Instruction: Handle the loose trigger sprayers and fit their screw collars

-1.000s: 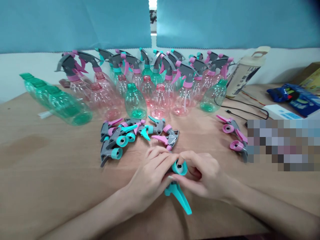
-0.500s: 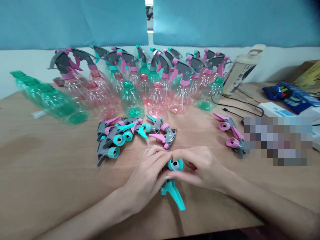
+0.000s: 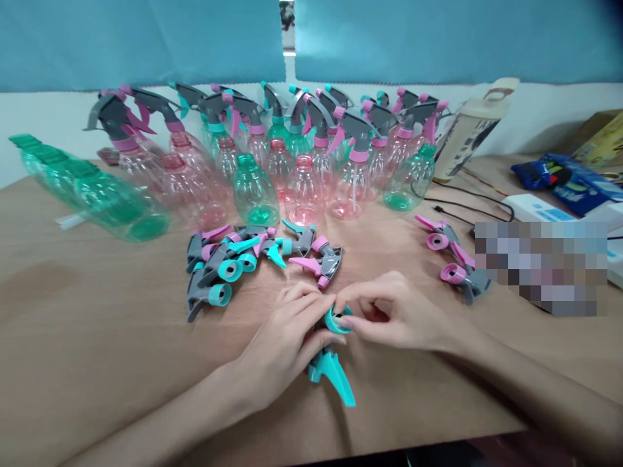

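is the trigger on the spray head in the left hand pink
No, the spray head in the left hand has a turquoise trigger.

The bottles (image 3: 304,194) look like clear, glossy plastic (ribbed, catching highlights); the trigger (image 3: 337,377) is smooth plastic, the worktop (image 3: 146,363) wood-like, fairly matt.

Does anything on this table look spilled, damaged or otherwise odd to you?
I see nothing spilled or broken. The one oddity is the pixelated patch at the right, next to two pink-and-grey spray heads; it hides whatever lies there.
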A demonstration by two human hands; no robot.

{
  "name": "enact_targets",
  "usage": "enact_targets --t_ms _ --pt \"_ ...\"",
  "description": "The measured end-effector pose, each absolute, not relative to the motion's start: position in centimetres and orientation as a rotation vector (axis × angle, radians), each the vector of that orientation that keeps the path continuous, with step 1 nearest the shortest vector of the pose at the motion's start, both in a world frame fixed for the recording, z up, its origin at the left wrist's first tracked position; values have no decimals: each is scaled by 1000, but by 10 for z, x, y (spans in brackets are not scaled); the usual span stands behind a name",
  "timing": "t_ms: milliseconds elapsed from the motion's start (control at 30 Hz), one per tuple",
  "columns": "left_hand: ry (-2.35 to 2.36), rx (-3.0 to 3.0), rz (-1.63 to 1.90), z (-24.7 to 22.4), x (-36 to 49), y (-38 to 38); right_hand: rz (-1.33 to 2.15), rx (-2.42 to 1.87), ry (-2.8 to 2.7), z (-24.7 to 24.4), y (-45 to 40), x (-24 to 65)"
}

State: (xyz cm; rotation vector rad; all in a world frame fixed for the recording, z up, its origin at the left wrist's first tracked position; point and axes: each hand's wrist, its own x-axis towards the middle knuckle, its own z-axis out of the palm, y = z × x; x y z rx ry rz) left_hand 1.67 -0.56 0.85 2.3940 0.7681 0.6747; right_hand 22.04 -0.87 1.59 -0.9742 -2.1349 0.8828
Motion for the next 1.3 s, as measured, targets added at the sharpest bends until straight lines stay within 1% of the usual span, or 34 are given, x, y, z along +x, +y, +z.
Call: enact_targets --t_ms 167,733,933,1000,1100,1200,1300 --pt "783 2418 663 11 18 -6 816 -930 -2154 14 -11 221" --pt "784 2340 603 11 16 -5 1024 -1000 -2090 21 -12 218" --pt "807 2278 599 8 13 -1 1151 -1060 -1941 28 -11 223" --pt "824 2254 585 7 13 0 1067 -1089 -1891 30 -11 224" --pt "841 2218 585 7 13 1 790 -1135 -1913 26 -12 223" --pt "837 2196 593 7 13 0 483 -1053 -1984 18 -14 220" --pt "820 2189 603 7 14 -1 327 -963 -1992 12 -16 217"
